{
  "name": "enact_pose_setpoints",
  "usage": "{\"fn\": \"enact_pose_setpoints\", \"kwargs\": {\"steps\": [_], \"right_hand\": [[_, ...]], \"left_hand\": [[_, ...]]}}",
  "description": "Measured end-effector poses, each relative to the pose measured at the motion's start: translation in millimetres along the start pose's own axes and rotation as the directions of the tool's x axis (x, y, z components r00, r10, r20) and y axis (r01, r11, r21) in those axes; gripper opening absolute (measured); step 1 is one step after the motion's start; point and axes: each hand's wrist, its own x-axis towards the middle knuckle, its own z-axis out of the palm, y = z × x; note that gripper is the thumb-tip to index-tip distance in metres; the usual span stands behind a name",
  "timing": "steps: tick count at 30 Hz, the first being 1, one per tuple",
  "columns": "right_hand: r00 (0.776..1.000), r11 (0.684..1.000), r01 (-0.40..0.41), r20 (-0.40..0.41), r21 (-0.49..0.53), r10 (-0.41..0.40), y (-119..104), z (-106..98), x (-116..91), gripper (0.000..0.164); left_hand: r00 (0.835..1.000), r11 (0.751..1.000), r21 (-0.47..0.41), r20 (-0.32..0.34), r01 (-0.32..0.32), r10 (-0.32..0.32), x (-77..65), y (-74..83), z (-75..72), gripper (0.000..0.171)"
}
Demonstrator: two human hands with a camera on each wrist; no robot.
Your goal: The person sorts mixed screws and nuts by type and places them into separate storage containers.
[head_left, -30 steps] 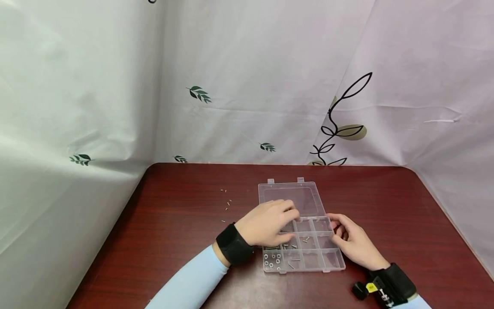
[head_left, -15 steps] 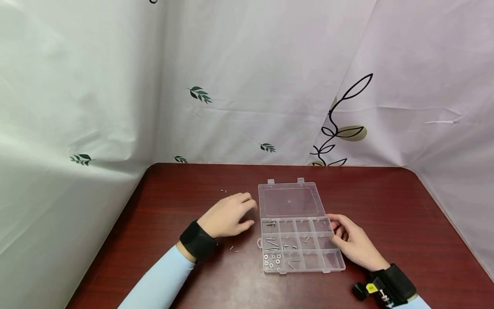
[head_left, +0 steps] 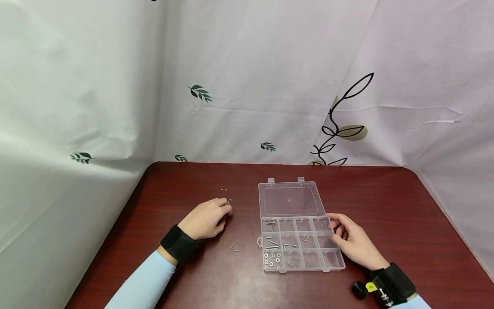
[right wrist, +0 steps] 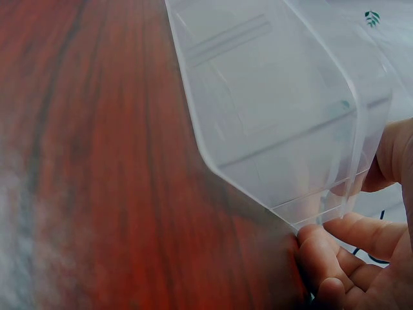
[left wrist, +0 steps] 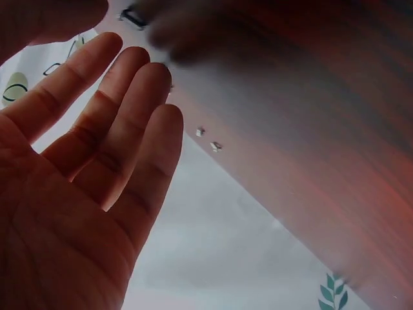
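A clear plastic compartment box (head_left: 311,259) lies on the table with its lid (head_left: 291,199) folded back. Several screws (head_left: 272,242) and nuts (head_left: 272,264) fill some of its left and middle compartments. At the box's right side my right hand (head_left: 356,242) holds the edge, thumb and curled fingers against the clear wall (right wrist: 284,116). Left of the box, my left hand (head_left: 204,218) is low over the table beside small loose screws (head_left: 228,203). Its fingers (left wrist: 151,142) are extended and loosely bent, with the thumb apart; nothing shows in its grasp.
Two small screws (head_left: 234,248) lie between the left hand and the box. Tiny metal pieces (head_left: 224,189) rest farther back, also seen as bright bits (left wrist: 216,146) in the left wrist view. A pale patterned curtain (head_left: 247,86) hangs behind the dark red table (head_left: 185,180).
My left hand has moved left from over the box's compartments to the loose screws on the table. Two screws and the box's left compartments are uncovered. The right hand stays at the box.
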Motion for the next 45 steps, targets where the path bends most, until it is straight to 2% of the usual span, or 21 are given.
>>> {"fn": "enact_pose_setpoints", "kwargs": {"steps": [3,10,15,22,37,45], "right_hand": [[1.0,1.0,0.001,0.003,0.001,-0.001,0,0,0,0.048],[1.0,1.0,0.0,0.006,0.0,0.0,0,0,1,0.047],[1.0,1.0,0.001,0.005,0.005,-0.001,0,0,1,0.048],[1.0,1.0,-0.002,0.0,-0.01,0.002,-1,1,1,0.048],[1.0,1.0,-0.013,0.005,-0.013,0.013,-1,0,-1,0.046],[1.0,1.0,-0.009,0.001,-0.014,0.009,2,0,-1,0.047]], "left_hand": [[1.0,1.0,0.002,-0.002,-0.005,0.005,-3.0,-1.6,0.0,0.015],[0.997,0.998,0.046,-0.07,-0.033,0.036,-4.0,-0.2,0.0,0.02],[0.996,0.996,0.083,-0.082,-0.026,0.033,-2.1,1.4,1.4,0.022],[0.998,0.993,0.113,-0.049,-0.03,0.035,1.6,2.9,1.7,0.019],[0.999,0.996,0.07,0.019,-0.05,0.049,6.2,-3.6,5.5,0.022],[0.995,0.994,0.045,0.004,-0.1,0.1,28.1,17.4,-6.5,0.017]]}}
